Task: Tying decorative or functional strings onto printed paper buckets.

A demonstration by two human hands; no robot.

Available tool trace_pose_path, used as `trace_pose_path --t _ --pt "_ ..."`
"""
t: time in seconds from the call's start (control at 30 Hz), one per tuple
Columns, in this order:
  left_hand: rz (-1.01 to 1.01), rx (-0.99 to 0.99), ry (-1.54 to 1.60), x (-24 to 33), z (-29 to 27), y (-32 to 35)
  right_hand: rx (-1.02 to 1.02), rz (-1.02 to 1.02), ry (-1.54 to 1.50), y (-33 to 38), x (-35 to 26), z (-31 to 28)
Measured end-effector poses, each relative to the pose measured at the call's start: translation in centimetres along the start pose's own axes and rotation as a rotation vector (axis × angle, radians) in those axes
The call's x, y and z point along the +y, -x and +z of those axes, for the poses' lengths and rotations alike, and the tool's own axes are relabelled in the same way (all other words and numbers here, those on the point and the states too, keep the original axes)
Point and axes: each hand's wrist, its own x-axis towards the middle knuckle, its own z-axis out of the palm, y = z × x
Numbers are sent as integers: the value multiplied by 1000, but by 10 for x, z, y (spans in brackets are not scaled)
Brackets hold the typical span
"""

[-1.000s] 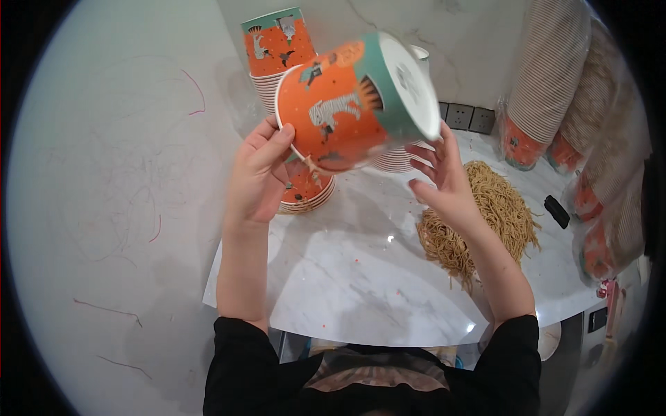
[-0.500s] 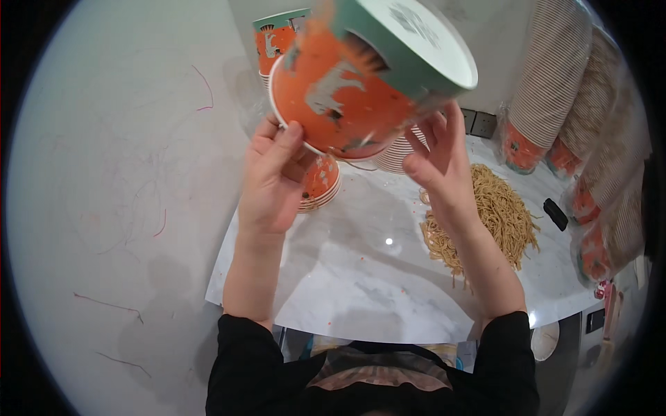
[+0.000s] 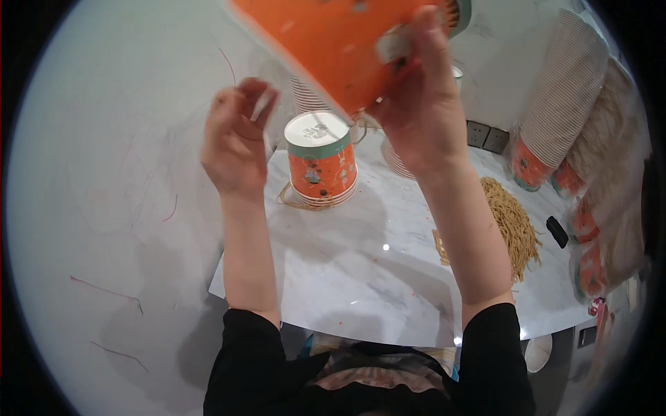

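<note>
My right hand (image 3: 427, 114) holds up a large orange paper bucket (image 3: 333, 48) with printed animals, tilted near the top edge of the view. Its fingers are behind the bucket's side. My left hand (image 3: 239, 135) is off the bucket, slightly blurred, fingers loosely bent and apart, with nothing seen in it. Below and between the hands, a short stack of orange and green paper buckets (image 3: 322, 170) stands upside down on the marble-patterned table (image 3: 333, 277). A thin tan cord (image 3: 295, 202) lies around the stack's foot.
A heap of tan strands (image 3: 517, 229) lies on the table's right side, partly behind my right forearm. Tall plastic-wrapped bucket stacks (image 3: 562, 97) line the right edge. A black object (image 3: 556, 232) lies near them. More nested buckets (image 3: 309, 97) stand at the back, before wall sockets (image 3: 487, 136).
My left hand has let go of the bucket and moved left. My right hand has taken hold of the bucket's side and lifted it higher, uncovering the upside-down stack.
</note>
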Motion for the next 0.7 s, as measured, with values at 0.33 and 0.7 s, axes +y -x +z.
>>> trace_pose_path --t 0.33,0.7 --pt "-686 -54 -275 -10 11 -3 -103 237 -559 2 3 -24" --pt "-481 141 394 17 -50 -20 154 37 325 -1 57 -40"
